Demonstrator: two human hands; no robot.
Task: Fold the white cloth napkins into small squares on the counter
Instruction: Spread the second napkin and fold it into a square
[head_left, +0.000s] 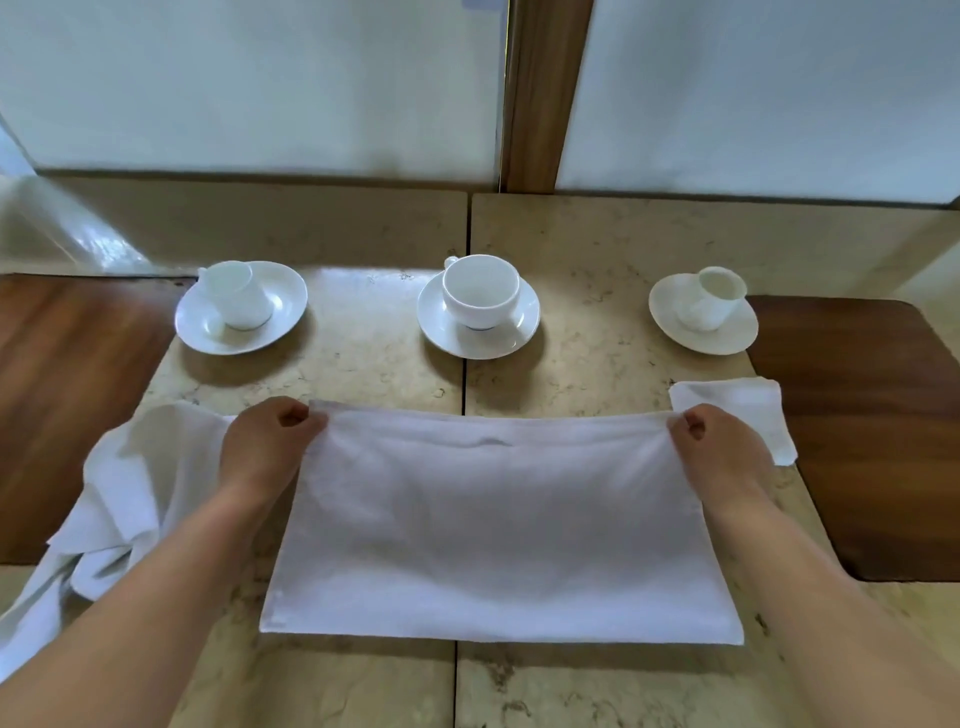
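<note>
Both hands — left hand, right hand — pinch the napkin's far corners; long axis left-right.

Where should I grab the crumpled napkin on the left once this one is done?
Take the crumpled napkin at its raised upper fold near the left hand, coming from above. That bunched ridge stands off the counter, so fingers can likely pinch it. Its lower end trails out of view toward the near edge, and its corners are not visible.

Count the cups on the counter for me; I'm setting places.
3, each on its own saucer: left cup tipped over, middle cup upright, right cup tipped over. None appears hidden.
</note>
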